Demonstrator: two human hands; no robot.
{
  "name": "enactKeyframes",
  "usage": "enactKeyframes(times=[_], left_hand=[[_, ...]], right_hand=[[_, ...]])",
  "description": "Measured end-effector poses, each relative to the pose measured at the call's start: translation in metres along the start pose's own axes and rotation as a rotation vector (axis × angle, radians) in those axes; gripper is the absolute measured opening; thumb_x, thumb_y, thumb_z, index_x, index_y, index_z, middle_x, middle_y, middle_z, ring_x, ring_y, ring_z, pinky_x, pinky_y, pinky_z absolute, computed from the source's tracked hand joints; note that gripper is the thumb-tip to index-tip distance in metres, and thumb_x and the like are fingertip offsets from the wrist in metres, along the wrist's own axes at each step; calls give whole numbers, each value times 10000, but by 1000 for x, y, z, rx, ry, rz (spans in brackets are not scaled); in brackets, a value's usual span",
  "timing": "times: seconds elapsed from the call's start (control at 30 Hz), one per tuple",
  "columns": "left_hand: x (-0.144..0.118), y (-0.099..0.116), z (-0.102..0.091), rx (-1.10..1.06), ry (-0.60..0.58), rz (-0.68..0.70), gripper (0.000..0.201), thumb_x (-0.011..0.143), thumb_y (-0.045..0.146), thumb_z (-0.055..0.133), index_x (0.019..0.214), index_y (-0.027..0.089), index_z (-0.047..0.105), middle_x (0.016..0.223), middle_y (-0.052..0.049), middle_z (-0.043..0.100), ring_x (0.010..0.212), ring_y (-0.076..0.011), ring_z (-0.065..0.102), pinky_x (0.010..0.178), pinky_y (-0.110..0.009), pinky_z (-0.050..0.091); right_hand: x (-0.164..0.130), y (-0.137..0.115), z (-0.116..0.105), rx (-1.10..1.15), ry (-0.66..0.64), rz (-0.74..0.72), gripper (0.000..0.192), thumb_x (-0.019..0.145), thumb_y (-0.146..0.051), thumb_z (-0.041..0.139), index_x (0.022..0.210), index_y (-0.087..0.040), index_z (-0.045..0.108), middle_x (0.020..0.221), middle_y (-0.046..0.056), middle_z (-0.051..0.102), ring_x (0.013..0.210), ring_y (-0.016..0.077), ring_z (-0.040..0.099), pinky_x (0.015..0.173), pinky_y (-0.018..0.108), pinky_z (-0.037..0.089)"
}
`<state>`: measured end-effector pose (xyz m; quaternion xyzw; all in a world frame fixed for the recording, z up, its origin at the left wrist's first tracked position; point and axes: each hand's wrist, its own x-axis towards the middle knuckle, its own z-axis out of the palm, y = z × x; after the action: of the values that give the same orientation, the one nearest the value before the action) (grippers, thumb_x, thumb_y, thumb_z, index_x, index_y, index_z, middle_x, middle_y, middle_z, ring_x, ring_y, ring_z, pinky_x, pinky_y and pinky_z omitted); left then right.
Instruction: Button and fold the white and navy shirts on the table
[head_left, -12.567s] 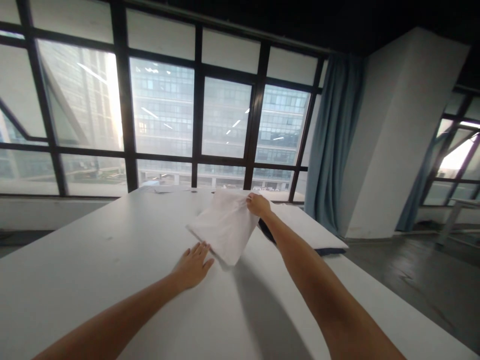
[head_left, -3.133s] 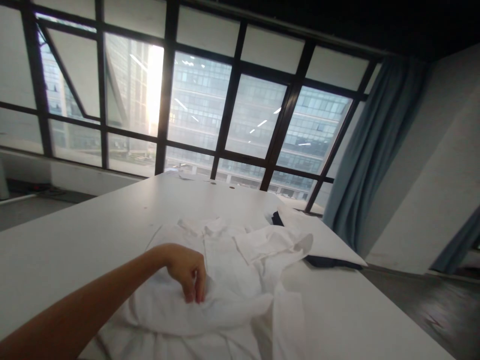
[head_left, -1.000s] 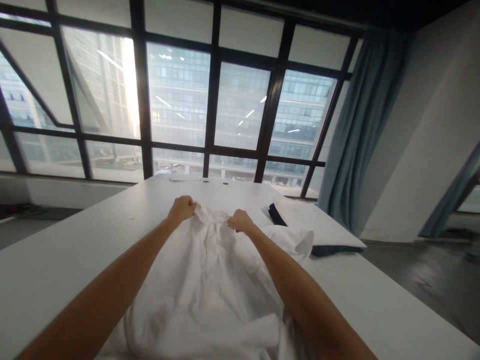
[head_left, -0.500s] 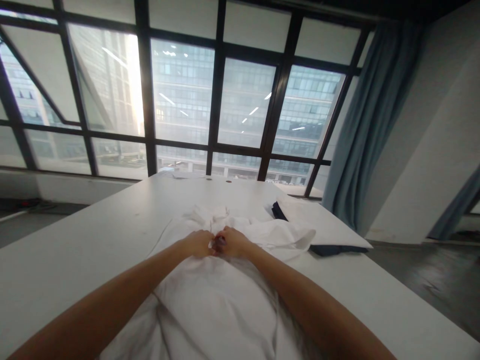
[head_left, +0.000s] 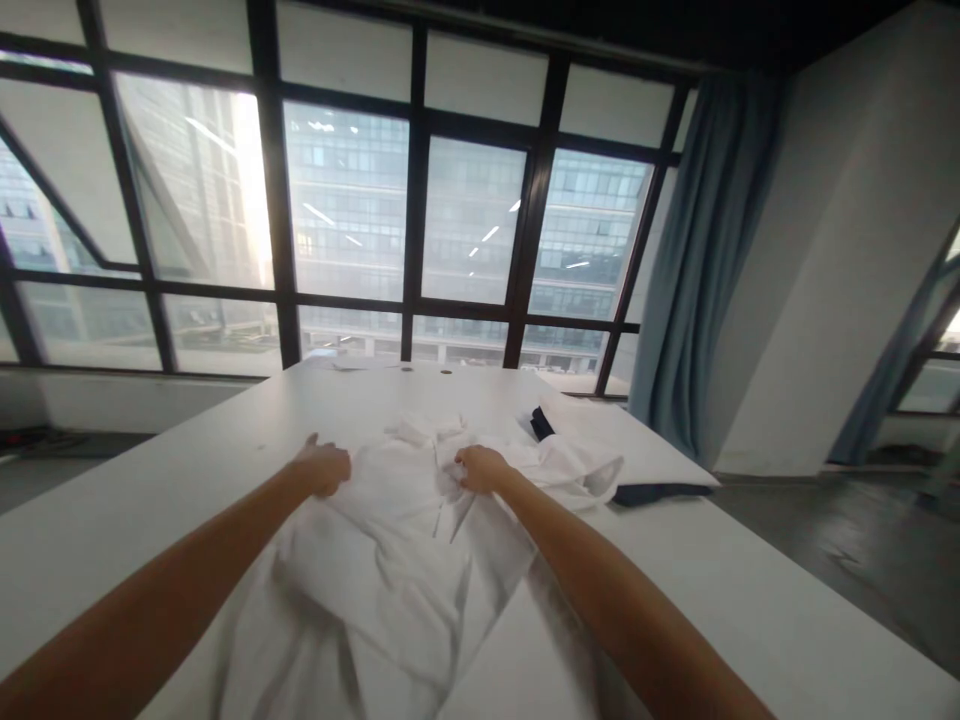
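Lying rumpled across the middle of the white desk (head_left: pixel 150 480), the white shirt (head_left: pixel 390 560) looks light, soft and limp, likely to sag and crease wherever it is lifted, so its firmer edges by the collar and front opening seem the best places to hold. Both arms reach forward over it: the left hand (head_left: pixel 324 468) is closed on a bunch of cloth at the shirt's left side, and the right hand (head_left: pixel 480 468) pinches the fabric near the front opening.
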<state>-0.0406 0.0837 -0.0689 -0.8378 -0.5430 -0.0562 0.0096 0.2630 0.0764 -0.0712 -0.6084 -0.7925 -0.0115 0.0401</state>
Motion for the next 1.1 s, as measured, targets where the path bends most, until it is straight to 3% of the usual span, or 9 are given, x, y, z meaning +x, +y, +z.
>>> enactKeyframes(times=[0.07,0.13,0.2,0.27,0.43,0.57,0.67,0.83,1.1], left_hand=[[9,34,-8,119,4,38,258,694,85,560,863,194,722,1067,-118,692,1071,-302,591,946,-495,403],[20,74,-9,89,31,62,248,764,131,531,926,177,713,1042,-136,697,989,-260,634,863,-399,468],[30,104,-1,44,41,49,225,823,222,519,932,178,711,1005,-136,709,923,-245,659,790,-346,492],[37,121,12,-50,70,4,255,861,311,502,912,179,714,972,-130,717,891,-241,668,755,-320,492],[37,121,40,-307,250,-26,318,900,397,454,955,209,704,986,-80,716,941,-222,653,795,-287,462],[37,117,50,-562,319,-2,307,876,425,486,914,210,702,916,-51,726,883,-200,656,776,-266,462],[43,114,57,-769,336,33,286,832,429,541,841,189,695,849,-33,725,789,-172,651,728,-242,478],[52,107,65,-888,347,24,149,772,275,588,761,156,676,760,-29,702,718,-154,625,684,-241,475],[54,108,67,-744,330,-5,114,772,178,531,737,149,635,681,-5,623,663,-135,553,632,-242,405]], right_hand=[[5,-16,0,18,35,35,312,768,-269,644,1063,-176,688,1059,122,695,971,248,649,776,292,471],[9,-30,4,31,63,92,289,785,-295,627,1019,-139,696,1030,159,697,926,262,665,740,306,480],[12,-36,12,40,92,131,301,789,-301,623,1011,-109,689,1031,190,689,910,272,668,716,311,481],[14,-34,22,90,148,157,258,810,-269,588,984,-109,690,1013,188,692,902,253,665,709,294,471],[15,-15,40,504,302,69,229,853,-229,478,798,-128,676,789,79,697,735,150,624,653,223,428],[14,-11,45,860,278,-45,233,816,-266,464,732,-133,636,614,-3,595,574,106,521,545,194,382],[12,-12,46,984,242,-47,221,780,-304,491,698,-140,614,531,-36,513,508,94,453,498,191,349],[11,-11,47,964,241,-34,219,755,-311,499,618,-154,565,502,-44,488,494,89,431,494,189,341],[11,-14,45,726,388,-31,182,754,-221,492,688,-139,641,671,22,648,631,121,552,601,196,402]])
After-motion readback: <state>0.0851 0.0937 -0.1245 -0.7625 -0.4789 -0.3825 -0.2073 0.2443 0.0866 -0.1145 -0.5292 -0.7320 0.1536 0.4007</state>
